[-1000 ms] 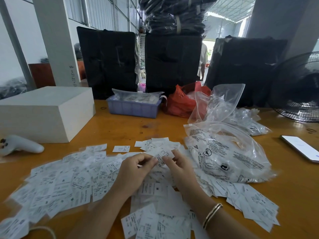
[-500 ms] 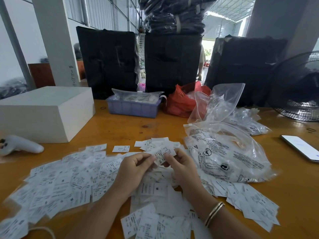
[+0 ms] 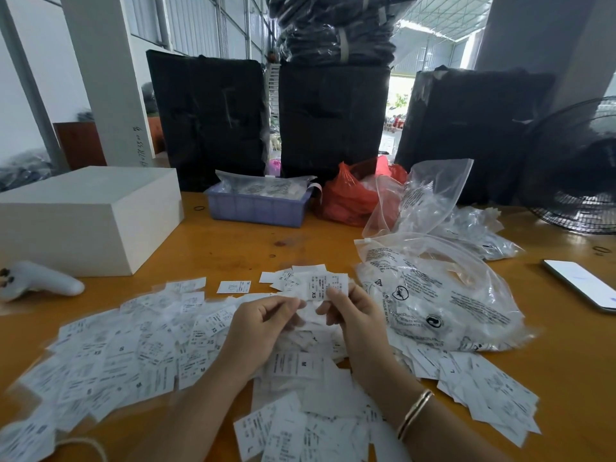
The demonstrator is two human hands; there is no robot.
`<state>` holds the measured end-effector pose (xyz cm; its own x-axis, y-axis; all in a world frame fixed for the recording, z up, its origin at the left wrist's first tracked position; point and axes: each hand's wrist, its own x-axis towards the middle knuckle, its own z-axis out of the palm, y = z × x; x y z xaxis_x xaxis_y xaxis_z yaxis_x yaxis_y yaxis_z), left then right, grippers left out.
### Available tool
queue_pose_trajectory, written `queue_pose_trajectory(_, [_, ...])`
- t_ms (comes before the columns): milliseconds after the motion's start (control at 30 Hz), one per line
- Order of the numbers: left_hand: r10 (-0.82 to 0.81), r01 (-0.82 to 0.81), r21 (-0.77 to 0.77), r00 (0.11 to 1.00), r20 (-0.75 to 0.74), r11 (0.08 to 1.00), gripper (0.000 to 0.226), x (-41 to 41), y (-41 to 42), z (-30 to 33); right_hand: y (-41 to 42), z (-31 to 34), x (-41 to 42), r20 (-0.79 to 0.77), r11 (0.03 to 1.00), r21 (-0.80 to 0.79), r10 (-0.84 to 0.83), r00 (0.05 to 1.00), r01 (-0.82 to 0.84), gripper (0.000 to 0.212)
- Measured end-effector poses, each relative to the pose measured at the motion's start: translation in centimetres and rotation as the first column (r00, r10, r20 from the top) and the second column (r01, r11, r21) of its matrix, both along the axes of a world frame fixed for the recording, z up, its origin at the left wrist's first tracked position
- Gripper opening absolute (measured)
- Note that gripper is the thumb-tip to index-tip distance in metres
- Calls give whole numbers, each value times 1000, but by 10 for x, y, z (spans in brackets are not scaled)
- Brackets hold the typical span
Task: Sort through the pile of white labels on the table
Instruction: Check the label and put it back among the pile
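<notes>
The pile of white labels point(image 3: 140, 348) covers the table point(image 3: 233, 241) from 9 o'clock through 6 o'clock to 4 o'clock of the hands. The right hand point(image 3: 355, 315) pinches one label marked XS point(image 3: 325, 286), raised at 12 o'clock above the pile, while the left hand point(image 3: 263, 323) is curled with its fingertips at the label's lower left corner; contact there cannot be confirmed. The labels appear thin, light, flexible and prone to sliding, so each is best pinched at an edge or corner.

White pillars point(image 3: 103, 78), corrugated walls point(image 3: 206, 25) (daylit), wooden table point(image 3: 233, 241).
</notes>
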<state>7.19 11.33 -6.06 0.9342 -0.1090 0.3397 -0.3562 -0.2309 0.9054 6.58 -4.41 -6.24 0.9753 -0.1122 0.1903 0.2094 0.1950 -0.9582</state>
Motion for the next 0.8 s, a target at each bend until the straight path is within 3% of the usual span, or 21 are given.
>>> queue_pose_trajectory(233, [-14,14,36,1000,8,999,23,0,-2,0,3,2,0,-32,993,104,54,998,-50,26])
queue_pose_trajectory(500, [-13,12,45,1000,26,999,24,1,-3,-2,3,-1,3,-84,985,125,129,988,-118,22])
queue_pose_trajectory(633, [-9,8,37,999,31,999,24,1,-2,-2,2,-1,4,-91,970,228,109,990,-86,17])
queue_pose_trajectory(800, [-3,2,26,1000,18,1000,24,0,-3,-1,3,-3,4,-89,986,126,117,989,-106,22])
